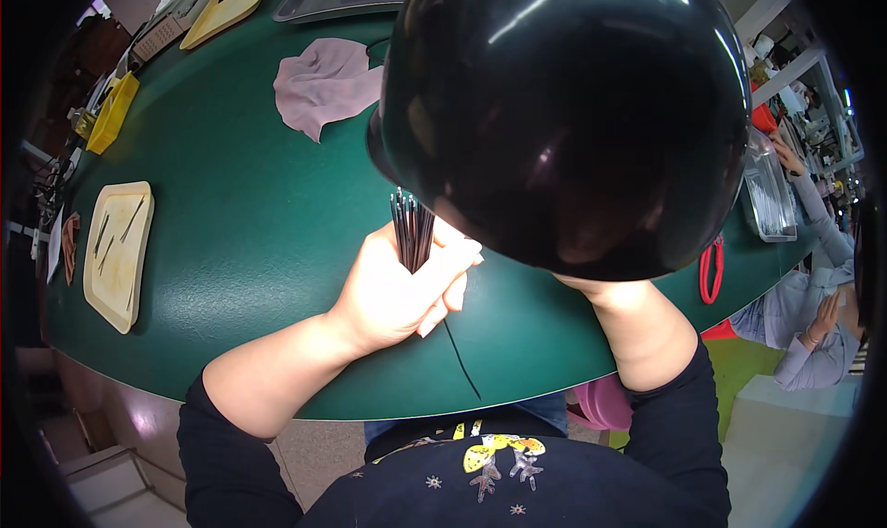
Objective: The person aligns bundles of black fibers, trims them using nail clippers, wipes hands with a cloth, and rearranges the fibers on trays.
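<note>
My left hand (397,288) is closed around a bundle of thin black wires (413,232). Their pale, shiny tips stick up above the fist. Below the same hand, a single black wire (462,364) trails over the green table (231,242) toward its near edge. A large glossy black dome (564,131), like a lamp shade, hangs over the middle and hides much of the work area. Only the wrist end of my right hand (610,291) shows under the dome's rim; its fingers are hidden, so what they hold cannot be seen.
At the left lies a cream tray (118,255) with a few dark wires. A pink cloth (323,84) rests behind the bundle. Red-handled pliers (710,271) and a clear plastic box (770,191) are at the right, near another person (822,315). A yellow bin (113,112) stands far left.
</note>
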Available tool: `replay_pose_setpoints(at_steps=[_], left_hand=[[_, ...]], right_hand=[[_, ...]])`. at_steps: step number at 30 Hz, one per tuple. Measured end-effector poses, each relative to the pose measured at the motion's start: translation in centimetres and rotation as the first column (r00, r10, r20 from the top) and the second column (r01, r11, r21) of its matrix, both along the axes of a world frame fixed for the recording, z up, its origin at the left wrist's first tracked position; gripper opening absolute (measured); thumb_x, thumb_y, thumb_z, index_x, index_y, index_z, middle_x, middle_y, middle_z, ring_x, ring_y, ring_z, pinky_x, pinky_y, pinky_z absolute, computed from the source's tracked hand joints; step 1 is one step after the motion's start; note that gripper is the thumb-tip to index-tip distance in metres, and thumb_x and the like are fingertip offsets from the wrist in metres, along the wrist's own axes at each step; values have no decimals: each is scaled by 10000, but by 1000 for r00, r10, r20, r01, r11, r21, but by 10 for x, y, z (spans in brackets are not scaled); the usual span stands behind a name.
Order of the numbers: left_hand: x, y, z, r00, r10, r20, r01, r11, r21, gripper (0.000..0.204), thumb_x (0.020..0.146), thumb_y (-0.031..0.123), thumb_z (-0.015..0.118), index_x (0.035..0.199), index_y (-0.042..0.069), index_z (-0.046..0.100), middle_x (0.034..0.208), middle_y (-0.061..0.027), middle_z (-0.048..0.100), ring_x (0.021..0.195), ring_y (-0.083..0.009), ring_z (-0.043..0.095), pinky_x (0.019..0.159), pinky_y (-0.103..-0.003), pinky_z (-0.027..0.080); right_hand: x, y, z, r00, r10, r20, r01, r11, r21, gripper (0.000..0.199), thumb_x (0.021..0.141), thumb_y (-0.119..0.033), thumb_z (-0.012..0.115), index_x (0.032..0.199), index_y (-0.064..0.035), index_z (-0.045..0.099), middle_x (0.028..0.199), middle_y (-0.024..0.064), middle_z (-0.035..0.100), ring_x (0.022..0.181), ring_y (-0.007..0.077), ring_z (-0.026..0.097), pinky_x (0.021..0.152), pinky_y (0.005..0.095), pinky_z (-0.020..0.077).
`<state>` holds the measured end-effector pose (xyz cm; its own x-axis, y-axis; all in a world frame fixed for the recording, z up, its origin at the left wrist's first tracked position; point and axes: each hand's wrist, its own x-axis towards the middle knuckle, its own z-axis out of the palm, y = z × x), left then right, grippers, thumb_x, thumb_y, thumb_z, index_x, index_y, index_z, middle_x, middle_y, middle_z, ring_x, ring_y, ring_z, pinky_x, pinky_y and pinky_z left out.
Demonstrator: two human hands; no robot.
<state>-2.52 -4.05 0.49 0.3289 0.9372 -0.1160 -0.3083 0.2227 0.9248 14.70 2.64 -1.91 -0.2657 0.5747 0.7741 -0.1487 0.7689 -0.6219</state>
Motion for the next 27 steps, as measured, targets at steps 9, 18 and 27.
replay_pose_setpoints(at_steps=[9, 18, 27], left_hand=[[1, 1, -1, 1000, -18, 11, 18, 1000, 1, 91, 815, 81, 506, 757, 12, 487, 517, -55, 491, 317, -62, 390, 292, -184, 297], [-1, 1, 0, 997, 19, 73, -22, 999, 34, 105, 837, 98, 467, 808, 5, 507, 538, -66, 499, 317, -71, 391, 298, -183, 305], [-1, -1, 2, 995, -11, 100, 9, 1000, 21, 121, 848, 110, 447, 800, 12, 500, 551, -73, 513, 310, -72, 385, 300, -183, 302]], right_hand=[[4, -7, -10, 994, -56, 98, 67, 991, -112, 394, 645, -43, 687, 1003, 6, 531, 952, 83, 551, 817, 176, 535, 720, 278, 440], [14, 0, -19, 783, 343, -519, -622, 455, -638, 394, 717, -19, 619, 1081, -24, 470, 1044, 81, 504, 923, 180, 506, 781, 283, 441], [4, 0, -11, 969, 217, -116, -238, 948, -212, 455, 686, -10, 648, 1099, -5, 458, 1070, 87, 493, 926, 175, 500, 790, 281, 428]])
